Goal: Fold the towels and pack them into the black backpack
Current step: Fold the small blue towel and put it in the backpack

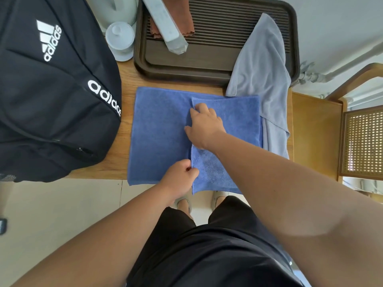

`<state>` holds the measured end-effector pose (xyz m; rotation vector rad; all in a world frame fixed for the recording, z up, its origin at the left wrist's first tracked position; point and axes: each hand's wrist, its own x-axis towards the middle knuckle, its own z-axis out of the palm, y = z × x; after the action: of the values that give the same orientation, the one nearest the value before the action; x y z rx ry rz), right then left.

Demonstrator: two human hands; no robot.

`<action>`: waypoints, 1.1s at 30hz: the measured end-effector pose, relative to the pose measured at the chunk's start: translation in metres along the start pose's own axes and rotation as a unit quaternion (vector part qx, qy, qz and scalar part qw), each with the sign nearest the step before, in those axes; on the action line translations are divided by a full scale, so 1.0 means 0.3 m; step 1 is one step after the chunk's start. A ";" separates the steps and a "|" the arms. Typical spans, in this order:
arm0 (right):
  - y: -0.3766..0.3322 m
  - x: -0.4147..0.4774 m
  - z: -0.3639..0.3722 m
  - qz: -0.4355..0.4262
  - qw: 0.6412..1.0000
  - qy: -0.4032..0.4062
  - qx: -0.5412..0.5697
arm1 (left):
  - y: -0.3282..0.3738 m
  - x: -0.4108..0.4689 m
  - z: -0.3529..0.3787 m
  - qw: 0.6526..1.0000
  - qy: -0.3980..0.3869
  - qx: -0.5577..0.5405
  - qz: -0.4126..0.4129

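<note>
A blue towel lies flat on the wooden table, its right part folded over to the middle. My right hand grips the far end of the folded flap's edge. My left hand pinches the same edge near the table's front. A grey towel lies crumpled at the right, partly under the blue one and partly on the tray. The black backpack with white lettering stands at the left of the table.
A dark brown slatted tray at the back holds a brown cloth and a long pale box. A white lidded cup stands left of it. A wooden chair stands at the right.
</note>
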<state>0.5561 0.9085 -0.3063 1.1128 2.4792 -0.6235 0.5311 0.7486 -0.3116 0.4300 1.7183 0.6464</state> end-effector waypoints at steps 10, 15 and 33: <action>-0.124 0.023 -0.094 -0.047 0.974 0.106 0.194 | 0.007 -0.035 -0.125 0.994 0.078 -0.066 0.024; -0.221 0.078 -0.044 -0.069 0.983 0.023 0.168 | -0.067 -0.019 -0.198 0.982 0.190 -0.012 -0.007; -0.346 0.117 -0.007 -0.137 0.961 0.082 0.225 | -0.117 -0.062 -0.316 0.946 0.322 0.034 0.031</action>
<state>0.4542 0.8693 -0.2957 1.0048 2.7384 -1.2742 0.4456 0.6919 -0.3048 0.3382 2.3595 0.8354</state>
